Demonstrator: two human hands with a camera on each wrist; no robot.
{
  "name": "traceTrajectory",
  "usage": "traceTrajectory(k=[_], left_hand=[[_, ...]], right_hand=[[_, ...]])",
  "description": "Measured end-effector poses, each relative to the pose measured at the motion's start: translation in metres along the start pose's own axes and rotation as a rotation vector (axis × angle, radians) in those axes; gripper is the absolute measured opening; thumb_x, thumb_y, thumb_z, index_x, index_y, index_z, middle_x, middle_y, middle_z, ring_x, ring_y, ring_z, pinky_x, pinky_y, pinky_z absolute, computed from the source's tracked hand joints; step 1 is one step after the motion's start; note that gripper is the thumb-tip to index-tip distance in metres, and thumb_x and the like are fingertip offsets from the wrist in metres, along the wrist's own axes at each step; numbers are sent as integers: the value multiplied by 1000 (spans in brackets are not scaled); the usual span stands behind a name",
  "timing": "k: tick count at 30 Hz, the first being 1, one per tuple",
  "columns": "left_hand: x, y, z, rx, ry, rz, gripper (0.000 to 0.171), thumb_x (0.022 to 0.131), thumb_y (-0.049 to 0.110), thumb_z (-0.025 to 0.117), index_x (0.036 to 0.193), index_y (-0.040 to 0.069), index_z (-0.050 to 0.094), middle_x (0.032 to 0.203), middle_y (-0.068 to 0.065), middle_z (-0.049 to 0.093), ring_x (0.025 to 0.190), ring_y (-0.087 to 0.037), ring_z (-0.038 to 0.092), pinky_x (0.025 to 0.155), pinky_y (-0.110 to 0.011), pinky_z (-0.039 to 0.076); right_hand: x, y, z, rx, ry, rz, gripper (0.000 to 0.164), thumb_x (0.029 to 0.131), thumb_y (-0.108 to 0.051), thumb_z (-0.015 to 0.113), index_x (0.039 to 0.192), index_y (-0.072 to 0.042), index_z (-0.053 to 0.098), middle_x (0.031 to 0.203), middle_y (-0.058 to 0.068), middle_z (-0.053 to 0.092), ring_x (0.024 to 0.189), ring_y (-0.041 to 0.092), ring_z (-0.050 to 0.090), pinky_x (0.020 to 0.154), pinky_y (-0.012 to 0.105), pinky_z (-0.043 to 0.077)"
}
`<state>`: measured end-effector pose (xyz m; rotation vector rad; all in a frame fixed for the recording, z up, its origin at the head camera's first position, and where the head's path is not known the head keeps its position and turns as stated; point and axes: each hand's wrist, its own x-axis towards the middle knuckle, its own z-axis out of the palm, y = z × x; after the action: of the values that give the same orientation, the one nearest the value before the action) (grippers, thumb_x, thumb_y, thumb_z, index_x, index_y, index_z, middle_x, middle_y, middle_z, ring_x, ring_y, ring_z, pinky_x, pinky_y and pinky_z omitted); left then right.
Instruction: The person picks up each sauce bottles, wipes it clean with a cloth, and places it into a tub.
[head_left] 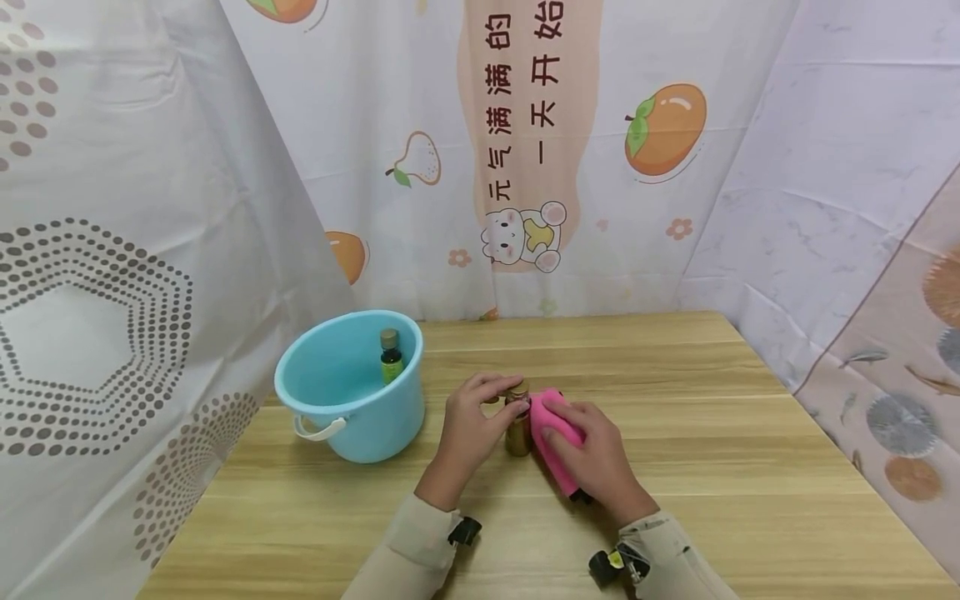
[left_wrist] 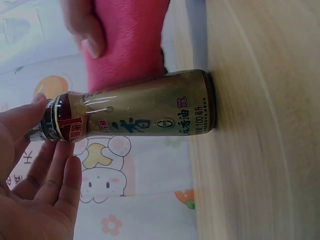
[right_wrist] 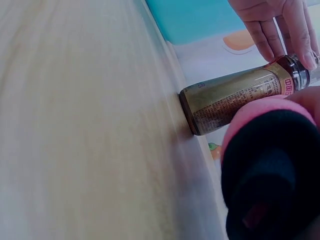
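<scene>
Two sleeves (head_left: 408, 550) are cut off at six o'clock. The left hand (head_left: 471, 421) pinches a gold bottle (head_left: 517, 437) by its partly covered top, upright on the table (head_left: 712, 442). At its three o'clock, the right hand (head_left: 596, 462) grips a pink item (left_wrist: 130, 42), hard to identify. At nine, a blue bucket (head_left: 382, 429) hides a dark bottle's (head_left: 391, 360) base.
</scene>
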<state>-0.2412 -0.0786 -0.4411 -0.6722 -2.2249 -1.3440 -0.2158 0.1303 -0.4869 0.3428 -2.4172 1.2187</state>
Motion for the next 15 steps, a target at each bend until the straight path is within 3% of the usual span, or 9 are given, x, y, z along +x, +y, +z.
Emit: traceTrajectory(k=[10, 15], left_hand=[[0, -1, 3, -4, -1, -39, 39, 89, 28, 83, 125, 19, 74, 115, 5, 74, 100, -9, 72, 89, -34, 62], [0, -1, 5, -29, -8, -71, 41, 89, 26, 84, 127, 17, 73, 117, 1, 74, 100, -11, 72, 91, -36, 62]], right_hand=[[0, 1, -1, 86, 144, -90, 44, 89, -18, 83, 131, -26, 73, 123, 6, 68, 101, 18, 64, 75, 29, 57], [0, 0, -2, 122, 149, -94, 45, 90, -18, 83, 132, -27, 73, 125, 5, 67, 103, 18, 63, 77, 28, 58]])
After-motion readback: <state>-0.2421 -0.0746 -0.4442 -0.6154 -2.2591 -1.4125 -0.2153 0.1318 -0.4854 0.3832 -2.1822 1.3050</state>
